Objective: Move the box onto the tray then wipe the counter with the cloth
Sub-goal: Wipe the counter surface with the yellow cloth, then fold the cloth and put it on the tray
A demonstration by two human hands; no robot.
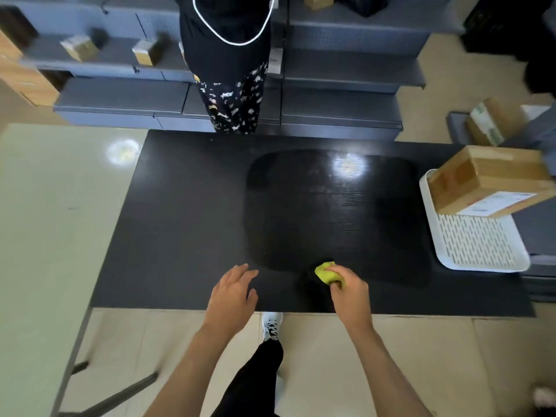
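A brown cardboard box (487, 179) with a white label rests on the white slotted tray (478, 245) at the right end of the black counter (186, 212). My right hand (349, 288) grips a bunched yellow-green cloth (325, 272) and presses it on the counter near the front edge. A large darker, wet-looking patch spreads across the counter's middle, beyond the cloth. My left hand (231, 291) hovers flat over the counter's front edge, fingers apart, holding nothing.
A pale green table (51, 221) adjoins the counter on the left. A person in dark clothes (228, 64) stands just beyond the counter's far edge. Grey shelves (340, 85) with small boxes line the back. Another cardboard box (493, 118) sits at far right.
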